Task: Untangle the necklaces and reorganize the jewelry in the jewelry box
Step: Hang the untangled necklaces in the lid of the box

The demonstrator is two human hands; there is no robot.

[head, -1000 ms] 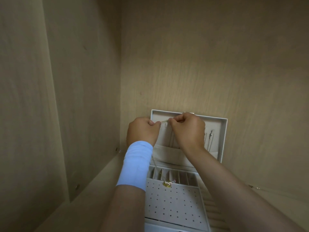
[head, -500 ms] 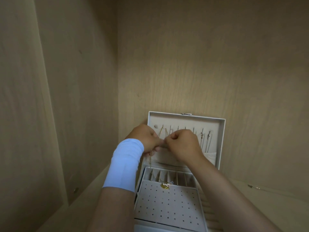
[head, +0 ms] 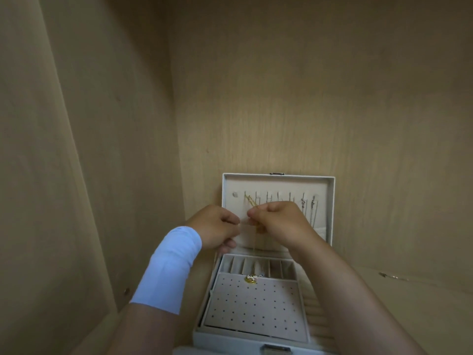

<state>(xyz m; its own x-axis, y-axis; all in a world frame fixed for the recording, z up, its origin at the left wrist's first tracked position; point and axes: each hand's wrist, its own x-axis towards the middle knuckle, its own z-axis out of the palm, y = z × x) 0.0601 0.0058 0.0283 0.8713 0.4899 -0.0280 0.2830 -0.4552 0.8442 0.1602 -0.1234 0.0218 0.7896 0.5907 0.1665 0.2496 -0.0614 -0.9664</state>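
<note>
A white jewelry box (head: 331, 208) stands open on a shelf, its lid upright against the back wall. Hooks run along the inside of the lid; silver necklaces (head: 312, 211) hang at the right. A thin gold necklace (head: 252, 203) hangs from the left hooks, and its chain drops between my hands. My right hand (head: 279, 224) pinches this chain in front of the lid. My left hand (head: 217, 226), with a light blue wrist wrap, is curled just beside it; whether it holds the chain I cannot tell. A small gold piece (head: 250, 279) lies on the perforated earring panel (head: 256, 308).
The box sits in the corner of a beige wooden cabinet, with a side wall (head: 102, 175) close on the left and the back wall (head: 307, 98) behind. A small silver item (head: 391, 276) lies on the shelf to the right. Ring slots (head: 313, 311) line the box's right side.
Both hands have come down from the lid's top hooks to its middle. The row of hooks is now uncovered, and the gold chain hangs from them down between my hands.
</note>
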